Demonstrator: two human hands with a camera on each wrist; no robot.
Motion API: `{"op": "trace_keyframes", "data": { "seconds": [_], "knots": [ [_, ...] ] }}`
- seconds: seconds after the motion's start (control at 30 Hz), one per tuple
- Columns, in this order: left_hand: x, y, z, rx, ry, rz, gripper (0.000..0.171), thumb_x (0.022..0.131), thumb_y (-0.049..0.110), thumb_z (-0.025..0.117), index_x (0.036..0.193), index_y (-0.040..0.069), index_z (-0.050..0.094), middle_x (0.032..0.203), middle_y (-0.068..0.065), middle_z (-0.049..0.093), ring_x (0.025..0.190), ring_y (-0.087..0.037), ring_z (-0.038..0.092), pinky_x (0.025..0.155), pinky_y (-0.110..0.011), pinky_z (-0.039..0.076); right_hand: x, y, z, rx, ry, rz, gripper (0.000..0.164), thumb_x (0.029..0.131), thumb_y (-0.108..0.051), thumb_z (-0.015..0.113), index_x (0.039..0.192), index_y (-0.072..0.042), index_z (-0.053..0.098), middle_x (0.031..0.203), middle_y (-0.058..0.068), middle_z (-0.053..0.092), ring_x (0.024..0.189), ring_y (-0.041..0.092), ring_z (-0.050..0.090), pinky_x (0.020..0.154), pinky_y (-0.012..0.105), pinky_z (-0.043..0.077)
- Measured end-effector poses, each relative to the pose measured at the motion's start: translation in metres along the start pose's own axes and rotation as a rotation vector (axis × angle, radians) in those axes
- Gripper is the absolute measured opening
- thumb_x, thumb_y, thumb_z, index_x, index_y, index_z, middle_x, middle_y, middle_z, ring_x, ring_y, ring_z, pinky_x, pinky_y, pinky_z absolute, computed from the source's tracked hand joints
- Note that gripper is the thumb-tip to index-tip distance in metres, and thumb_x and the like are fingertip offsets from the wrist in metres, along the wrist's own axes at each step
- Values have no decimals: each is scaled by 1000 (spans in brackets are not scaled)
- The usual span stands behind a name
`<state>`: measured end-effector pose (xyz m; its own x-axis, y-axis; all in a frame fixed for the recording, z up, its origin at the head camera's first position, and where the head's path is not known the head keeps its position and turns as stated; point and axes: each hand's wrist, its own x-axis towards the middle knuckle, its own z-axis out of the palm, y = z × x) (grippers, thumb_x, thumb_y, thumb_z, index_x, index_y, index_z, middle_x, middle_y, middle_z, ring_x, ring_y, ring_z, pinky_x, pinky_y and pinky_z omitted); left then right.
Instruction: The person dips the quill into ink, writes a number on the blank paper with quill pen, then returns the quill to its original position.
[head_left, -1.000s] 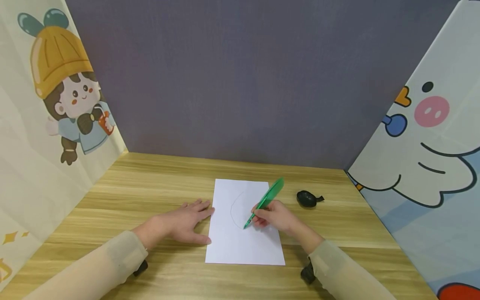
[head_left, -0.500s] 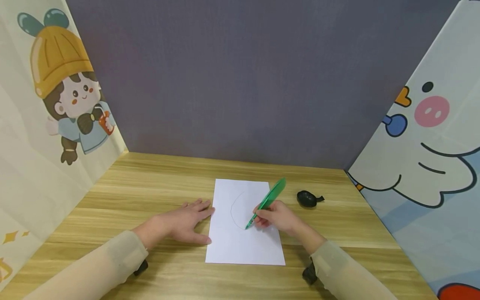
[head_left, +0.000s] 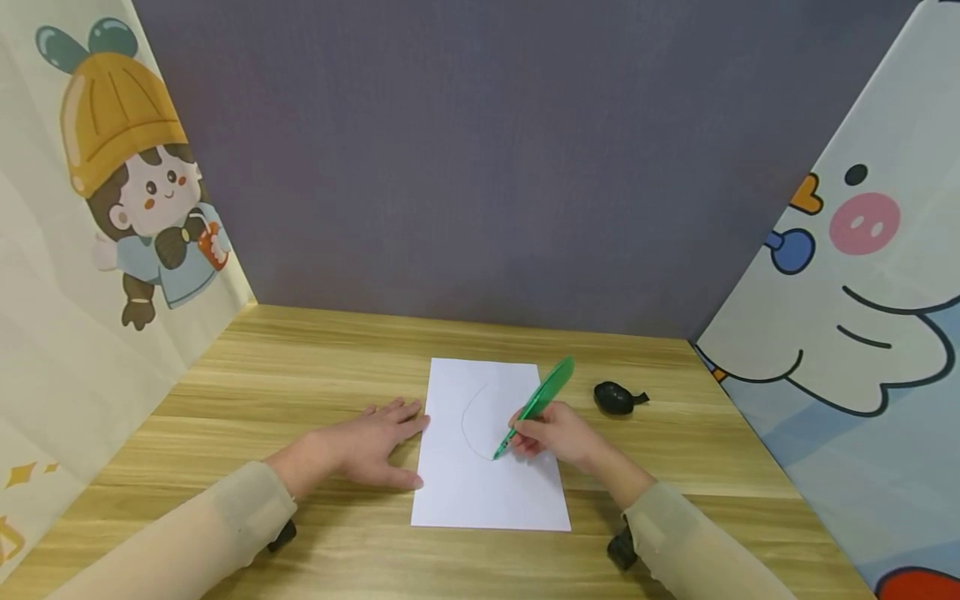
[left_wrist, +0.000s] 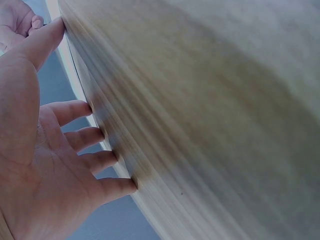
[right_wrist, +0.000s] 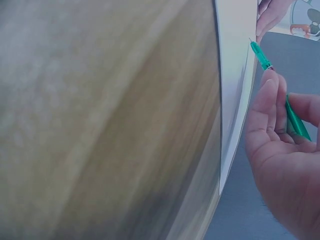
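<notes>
A white sheet of paper [head_left: 465, 492] lies on the wooden table, with a thin curved line drawn on it like the left side of a circle. My right hand [head_left: 557, 432] pinches a green feather-topped pen [head_left: 550, 387], its tip on the paper at the lower end of that line. In the right wrist view, the pen's green barrel [right_wrist: 261, 55] sticks out past the thumb and fingers. My left hand [head_left: 375, 446] rests spread at the sheet's left edge, thumb and fingertips at the border. The left wrist view shows its straight fingers [left_wrist: 72, 111] touching the tabletop.
A small black object with a short tail [head_left: 615, 398] sits on the table [head_left: 315, 350] right of the paper. A grey panel [head_left: 480, 167] rises behind the table. Cartoon-printed sheets stand on the left [head_left: 45, 275] and right [head_left: 900, 350].
The right hand and pen have shifted slightly to the right, and the drawn curve has grown a little longer at its lower end. The left hand and the paper stay in place.
</notes>
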<state>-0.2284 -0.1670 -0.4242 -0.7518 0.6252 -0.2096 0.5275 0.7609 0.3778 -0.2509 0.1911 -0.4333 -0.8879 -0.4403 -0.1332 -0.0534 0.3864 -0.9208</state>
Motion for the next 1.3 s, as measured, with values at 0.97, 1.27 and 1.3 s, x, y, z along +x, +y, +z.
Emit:
{"op": "trace_keyframes", "data": {
  "seconds": [0.97,1.27,1.3],
  "knots": [
    [0,-1,1,13,-1,0,102,97,68,72,172,8,36,183,-20,20,170,-47,17,133,-75,21,-4,-1,-7,-19,-13,-3,28,109,-10,61,121,12,71,103,20,81,90,20,77,82,35,68],
    [-1,0,1,7,-5,-3,103,97,69,71,172,9,36,183,-19,19,170,-46,16,134,-73,20,-6,0,-10,-23,-5,-7,26,109,-10,61,120,12,71,103,22,80,89,20,76,80,33,68],
    [-1,0,1,7,-5,-2,103,97,69,71,172,9,36,183,-19,19,170,-46,16,134,-73,20,-6,1,-10,-21,-4,-8,26,109,-10,61,120,12,71,102,23,80,89,20,76,80,33,68]
  ]
}}
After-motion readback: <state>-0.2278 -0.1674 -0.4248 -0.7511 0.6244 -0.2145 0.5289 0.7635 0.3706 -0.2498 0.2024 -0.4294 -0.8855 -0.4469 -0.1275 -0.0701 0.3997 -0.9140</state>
